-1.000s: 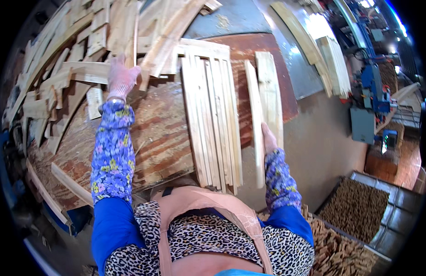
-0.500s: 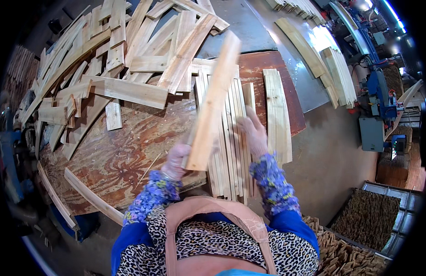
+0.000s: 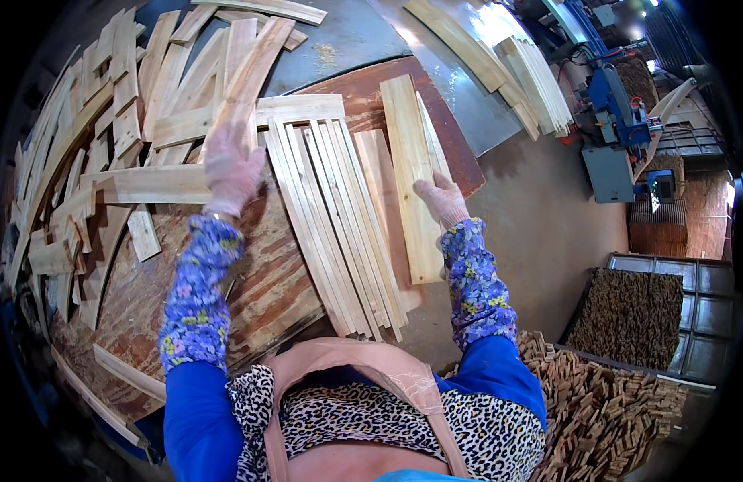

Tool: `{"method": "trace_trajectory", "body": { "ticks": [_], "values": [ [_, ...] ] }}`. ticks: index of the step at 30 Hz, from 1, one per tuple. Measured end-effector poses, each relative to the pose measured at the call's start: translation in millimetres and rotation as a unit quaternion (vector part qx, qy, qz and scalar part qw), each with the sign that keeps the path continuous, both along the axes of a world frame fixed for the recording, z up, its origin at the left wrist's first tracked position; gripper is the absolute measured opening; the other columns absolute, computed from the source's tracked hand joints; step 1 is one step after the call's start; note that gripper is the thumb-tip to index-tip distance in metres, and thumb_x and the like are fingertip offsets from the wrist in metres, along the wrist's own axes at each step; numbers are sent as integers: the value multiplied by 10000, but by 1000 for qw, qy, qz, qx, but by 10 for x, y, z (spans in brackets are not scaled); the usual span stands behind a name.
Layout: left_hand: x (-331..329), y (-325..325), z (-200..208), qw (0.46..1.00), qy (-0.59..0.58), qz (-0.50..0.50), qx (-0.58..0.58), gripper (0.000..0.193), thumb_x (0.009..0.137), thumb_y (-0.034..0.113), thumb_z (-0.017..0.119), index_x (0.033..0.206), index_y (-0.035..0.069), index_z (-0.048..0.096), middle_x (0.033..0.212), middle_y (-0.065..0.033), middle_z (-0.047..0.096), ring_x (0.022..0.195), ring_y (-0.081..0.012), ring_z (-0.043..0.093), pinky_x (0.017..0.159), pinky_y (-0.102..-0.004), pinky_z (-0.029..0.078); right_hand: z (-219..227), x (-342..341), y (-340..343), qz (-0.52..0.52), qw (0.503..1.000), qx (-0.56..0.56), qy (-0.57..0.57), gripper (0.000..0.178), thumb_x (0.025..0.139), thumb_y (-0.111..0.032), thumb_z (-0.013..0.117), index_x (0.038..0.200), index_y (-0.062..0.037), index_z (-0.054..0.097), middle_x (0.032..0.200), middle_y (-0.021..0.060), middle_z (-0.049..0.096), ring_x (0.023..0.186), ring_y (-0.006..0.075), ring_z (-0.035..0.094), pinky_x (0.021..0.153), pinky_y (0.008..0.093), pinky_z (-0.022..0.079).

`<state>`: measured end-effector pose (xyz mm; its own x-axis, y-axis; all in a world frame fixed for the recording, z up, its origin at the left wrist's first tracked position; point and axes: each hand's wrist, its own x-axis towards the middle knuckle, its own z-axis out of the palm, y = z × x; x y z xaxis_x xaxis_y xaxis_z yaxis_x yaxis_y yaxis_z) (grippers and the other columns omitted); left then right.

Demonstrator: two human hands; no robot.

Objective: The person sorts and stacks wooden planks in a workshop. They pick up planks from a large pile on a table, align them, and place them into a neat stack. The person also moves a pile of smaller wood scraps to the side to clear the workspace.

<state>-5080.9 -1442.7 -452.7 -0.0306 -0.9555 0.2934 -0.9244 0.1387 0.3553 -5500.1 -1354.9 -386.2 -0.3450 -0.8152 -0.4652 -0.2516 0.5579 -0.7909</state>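
Fingers outstretched and slightly blurred, my left hand (image 3: 233, 169) is over the near end of a slanted wooden board (image 3: 255, 68) in the loose pile; whether it touches the board I cannot tell. My right hand (image 3: 442, 199) grips the right edge of a wide pale board (image 3: 409, 185). Beneath that board, a second board (image 3: 430, 132) shows along the right side. Between my hands, several narrow strips (image 3: 327, 225) stand on edge in a row, their far ends against a crosswise board (image 3: 311, 107).
A heap of loose boards (image 3: 122, 88) covers the left of the worn wooden tabletop (image 3: 275, 297). More boards (image 3: 532, 84) lie beyond on a grey surface. Blue machinery (image 3: 612, 104) stands at the far right. Piled short wood pieces (image 3: 604, 410) are at the lower right.
My left hand has let go of the board it held upright and moved left to the pile. My right hand has moved from the strips to the wide board. The view has shifted right.
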Motion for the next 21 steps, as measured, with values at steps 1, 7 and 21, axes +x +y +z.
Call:
{"method": "trace_trajectory", "body": {
  "ticks": [1,7,21],
  "values": [
    [23,-162,21,996,-64,30,60,791,917,462,739,1564,81,491,1596,-231,465,1464,-411,463,1189,-508,420,-50,-78,52,-26,1000,10,9,773,948,-237,788,1576,69,457,1476,170,630,1358,254,595,1165,371,447],
    [1,-685,236,941,-68,60,327,871,866,515,766,1551,75,457,1627,-294,408,1432,-455,503,1133,-532,471,-569,-615,401,-77,989,-31,-118,703,991,-277,751,1565,28,485,1426,147,667,1268,236,659,1077,375,530],
    [41,2854,-381,776,531,8,340,845,826,74,616,1621,44,332,1152,-83,544,1015,-208,572,882,-345,538,-227,110,130,-95,966,-77,-229,637,1030,-263,699,1573,-9,484,1368,139,692,1185,237,706,1012,389,584]
  ]
}}
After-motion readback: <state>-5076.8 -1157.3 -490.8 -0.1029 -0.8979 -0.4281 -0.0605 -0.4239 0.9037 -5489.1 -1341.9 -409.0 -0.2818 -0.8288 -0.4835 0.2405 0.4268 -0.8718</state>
